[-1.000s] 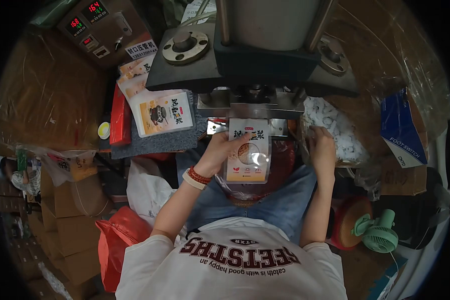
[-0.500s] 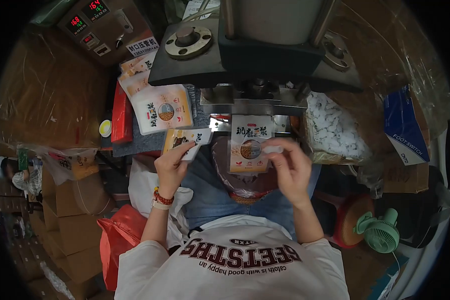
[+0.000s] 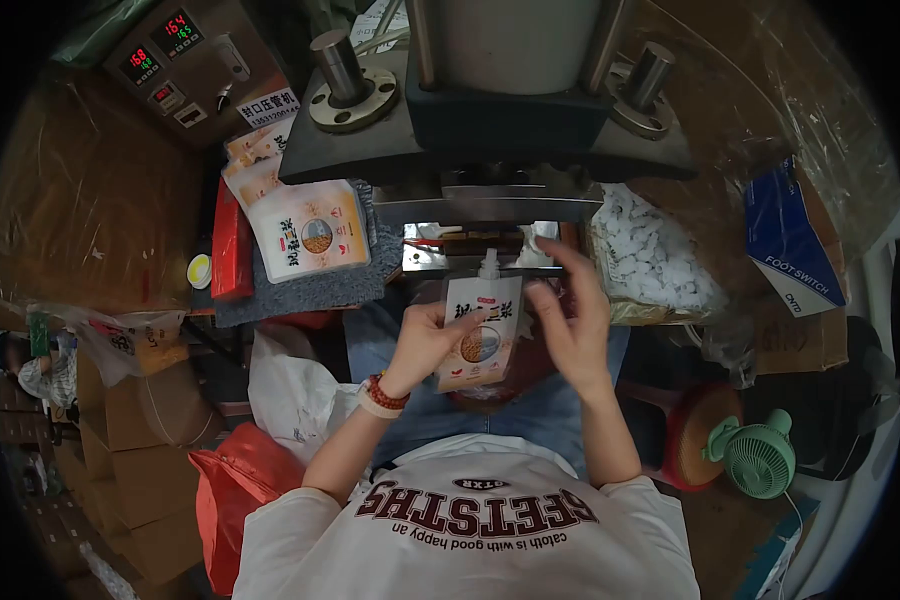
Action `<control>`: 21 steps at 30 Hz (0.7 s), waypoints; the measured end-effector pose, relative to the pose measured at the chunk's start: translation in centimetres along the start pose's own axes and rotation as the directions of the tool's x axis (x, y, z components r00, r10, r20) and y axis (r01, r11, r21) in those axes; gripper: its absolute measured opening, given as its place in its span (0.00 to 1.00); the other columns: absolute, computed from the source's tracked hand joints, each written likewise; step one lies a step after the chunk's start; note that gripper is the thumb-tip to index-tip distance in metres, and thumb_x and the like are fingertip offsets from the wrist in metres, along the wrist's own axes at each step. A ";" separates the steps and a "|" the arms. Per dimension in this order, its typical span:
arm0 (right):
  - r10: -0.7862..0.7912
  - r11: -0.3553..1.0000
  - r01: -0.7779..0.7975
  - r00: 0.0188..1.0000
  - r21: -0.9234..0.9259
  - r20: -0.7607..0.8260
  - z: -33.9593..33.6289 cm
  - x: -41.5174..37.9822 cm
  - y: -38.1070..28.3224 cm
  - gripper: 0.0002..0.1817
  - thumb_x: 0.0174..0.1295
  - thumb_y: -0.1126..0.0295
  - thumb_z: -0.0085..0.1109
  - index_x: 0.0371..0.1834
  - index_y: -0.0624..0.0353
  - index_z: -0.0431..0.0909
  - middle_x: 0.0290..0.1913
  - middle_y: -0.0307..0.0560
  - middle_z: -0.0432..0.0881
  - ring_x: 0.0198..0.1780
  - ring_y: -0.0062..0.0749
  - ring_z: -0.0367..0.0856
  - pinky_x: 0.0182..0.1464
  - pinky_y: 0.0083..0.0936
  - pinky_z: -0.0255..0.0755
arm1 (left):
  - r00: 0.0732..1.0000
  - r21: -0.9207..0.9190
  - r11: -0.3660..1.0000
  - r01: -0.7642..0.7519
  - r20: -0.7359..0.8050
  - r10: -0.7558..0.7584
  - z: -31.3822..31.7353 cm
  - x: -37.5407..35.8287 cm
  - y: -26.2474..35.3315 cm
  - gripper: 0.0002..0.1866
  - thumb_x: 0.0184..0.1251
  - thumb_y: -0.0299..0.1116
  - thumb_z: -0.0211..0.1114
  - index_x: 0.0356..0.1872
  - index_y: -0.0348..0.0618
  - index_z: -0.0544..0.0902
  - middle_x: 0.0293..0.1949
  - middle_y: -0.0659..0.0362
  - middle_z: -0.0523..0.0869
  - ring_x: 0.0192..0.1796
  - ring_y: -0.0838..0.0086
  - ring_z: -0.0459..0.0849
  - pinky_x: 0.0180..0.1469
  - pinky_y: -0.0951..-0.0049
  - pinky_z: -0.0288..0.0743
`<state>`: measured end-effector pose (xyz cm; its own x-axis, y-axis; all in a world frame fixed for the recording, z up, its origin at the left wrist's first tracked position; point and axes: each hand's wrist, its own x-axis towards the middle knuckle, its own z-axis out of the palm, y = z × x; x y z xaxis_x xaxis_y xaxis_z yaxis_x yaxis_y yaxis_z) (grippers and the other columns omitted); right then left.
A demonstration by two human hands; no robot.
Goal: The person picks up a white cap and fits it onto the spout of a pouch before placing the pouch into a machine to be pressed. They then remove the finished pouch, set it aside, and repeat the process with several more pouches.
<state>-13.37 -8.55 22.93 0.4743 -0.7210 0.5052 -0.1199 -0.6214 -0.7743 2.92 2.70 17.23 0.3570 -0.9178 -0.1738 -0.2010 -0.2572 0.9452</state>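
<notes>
A printed white pouch (image 3: 480, 345) with a pale spout (image 3: 489, 264) at its top stands upright in front of the press. My left hand (image 3: 432, 338) grips it, with the thumb across its face. Just right of the pouch, my right hand (image 3: 573, 320) is open, its fingers apart and pointing toward the press. Behind the spout lies the metal sealing jaw (image 3: 425, 258), below the raised upper bar (image 3: 490, 207). Similar pouches (image 3: 315, 235) lie stacked on a grey cloth at the left.
White plastic spouts (image 3: 650, 250) fill a box at the right. A red box (image 3: 232, 240) stands left of the stacked pouches. The control box (image 3: 195, 60) is at the upper left. A green fan (image 3: 758, 455) and a blue-and-white carton (image 3: 792, 240) are farther right. Another person sits at the far left.
The pouch in my left hand has moved right and now has a spout in its top. My right hand has let go of the spout and opened. The upper bar is higher, and the view has shifted slightly.
</notes>
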 end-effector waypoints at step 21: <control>0.174 0.978 -0.192 0.966 -0.076 -0.191 -4.4 1.8 6.9 0.09 0.68 0.76 0.53 0.49 0.64 0.73 0.49 0.55 0.81 0.46 0.41 0.82 0.50 0.28 0.74 | 0.906 0.959 0.281 -0.042 -0.082 0.415 -10.9 -1.7 -4.8 0.30 0.60 0.38 0.67 0.65 0.47 0.72 0.69 0.59 0.70 0.74 0.64 0.61 0.71 0.56 0.56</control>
<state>-17.16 -15.52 20.17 0.2709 -0.8634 0.4256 -0.2749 -0.4932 -0.8254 13.22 8.77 15.95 0.3144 -0.9136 0.2578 -0.9462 -0.3235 0.0076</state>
